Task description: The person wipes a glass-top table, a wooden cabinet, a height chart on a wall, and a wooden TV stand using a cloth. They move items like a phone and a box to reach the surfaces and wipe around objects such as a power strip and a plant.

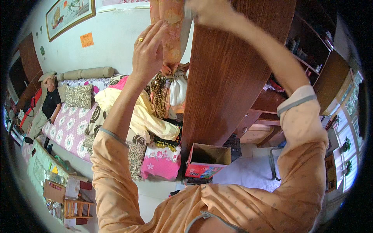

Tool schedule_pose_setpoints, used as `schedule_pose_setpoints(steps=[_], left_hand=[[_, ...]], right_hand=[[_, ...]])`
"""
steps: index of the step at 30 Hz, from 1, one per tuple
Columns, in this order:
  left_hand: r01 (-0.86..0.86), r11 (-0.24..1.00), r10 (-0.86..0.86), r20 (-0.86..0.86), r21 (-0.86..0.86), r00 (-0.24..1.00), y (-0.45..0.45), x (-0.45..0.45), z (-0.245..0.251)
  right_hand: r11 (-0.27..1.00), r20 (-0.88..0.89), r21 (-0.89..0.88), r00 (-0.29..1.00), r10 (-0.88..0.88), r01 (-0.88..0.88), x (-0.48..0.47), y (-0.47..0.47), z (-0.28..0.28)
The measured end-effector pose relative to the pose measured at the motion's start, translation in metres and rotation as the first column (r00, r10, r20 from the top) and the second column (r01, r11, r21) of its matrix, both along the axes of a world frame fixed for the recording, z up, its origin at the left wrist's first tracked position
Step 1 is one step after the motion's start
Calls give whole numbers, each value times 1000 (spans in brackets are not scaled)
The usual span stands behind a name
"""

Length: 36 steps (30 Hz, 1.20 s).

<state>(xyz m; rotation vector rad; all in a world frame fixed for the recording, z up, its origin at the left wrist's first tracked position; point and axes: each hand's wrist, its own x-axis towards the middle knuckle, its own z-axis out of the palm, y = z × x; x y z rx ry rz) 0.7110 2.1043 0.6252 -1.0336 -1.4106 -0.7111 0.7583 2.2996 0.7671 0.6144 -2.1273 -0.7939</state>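
Both my arms reach up towards the top of the view. My left hand (pixel 148 51), with a gold ring, lies against the edge of an orange floral cloth (pixel 172 38) that hangs down beside the wardrobe; whether its fingers grip it is unclear. At the top edge my right hand (pixel 211 13) is partly blurred beside the cloth's upper part and the side panel of a brown wooden wardrobe (pixel 230 75); its fingertips are hard to make out. Below the cloth, a gold-sequined garment (pixel 159 94) and a white cloth (pixel 178 90) hang in a bunch.
A pale yellow garment (pixel 140 113) and patterned cushions (pixel 78 96) lie on a long sofa (pixel 68 128), where a person (pixel 52 100) sits at the far left. An open cardboard box (pixel 204 170) stands by the wardrobe's foot. A small wooden chair (pixel 78 208) is at lower left.
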Motion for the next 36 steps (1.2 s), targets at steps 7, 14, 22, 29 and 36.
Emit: schedule_pose_setpoints(steps=[7, 14, 22, 29, 36], left_hand=[[79, 996, -76, 89, -31, 993, 25, 12, -39], [-43, 946, 99, 161, -321, 982, 71, 49, -84], [-143, 904, 210, 126, -402, 970, 108, 50, -90], [-218, 894, 265, 71, -392, 962, 117, 39, -98], [-283, 863, 315, 7, -419, 949, 126, 37, -104]], right_hand=[[996, 404, 38, 911, -87, 79, 38, 19, -273], [993, 561, -18, 821, 109, -119, 97, 152, -481], [937, 163, -332, 972, 171, -109, 130, 154, -244], [908, -470, -410, 834, -288, 82, 144, 192, -45], [714, -673, -584, 723, -160, -386, 129, 193, -71]])
